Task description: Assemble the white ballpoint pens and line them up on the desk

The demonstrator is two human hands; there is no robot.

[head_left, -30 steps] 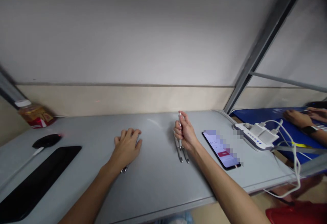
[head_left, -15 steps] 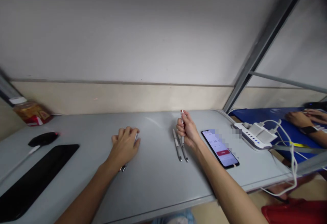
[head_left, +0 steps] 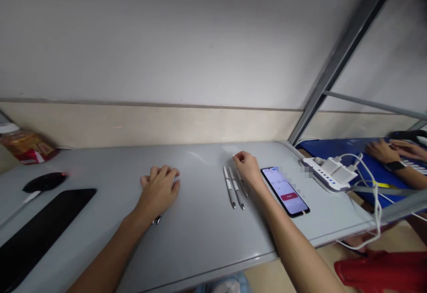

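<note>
My right hand (head_left: 247, 166) pinches the upper end of a white-and-grey pen (head_left: 243, 189); that pen lies low at the table, its lower end showing below my fingers. Just left of it, two matching pens lie side by side, an outer pen (head_left: 229, 187) and an inner pen (head_left: 236, 189). Over on the left, my left hand (head_left: 160, 188) rests palm down on the table with curved fingers over more pens (head_left: 157, 220). Only their ends stick out below the palm and between thumb and index finger; the rest is hidden.
A phone with a lit timer (head_left: 286, 193) lies right of my right hand, beside a power strip (head_left: 327, 175) with white cables. On the left are a black mouse (head_left: 45, 181), a black pad (head_left: 46, 235) and a jar (head_left: 28, 146). Another person's hands (head_left: 383, 151) are at the blue table.
My right hand has lowered the pen from upright to lie beside the other two pens, and its grip has gone from a fist to a fingertip pinch. My left hand stays over its pens.
</note>
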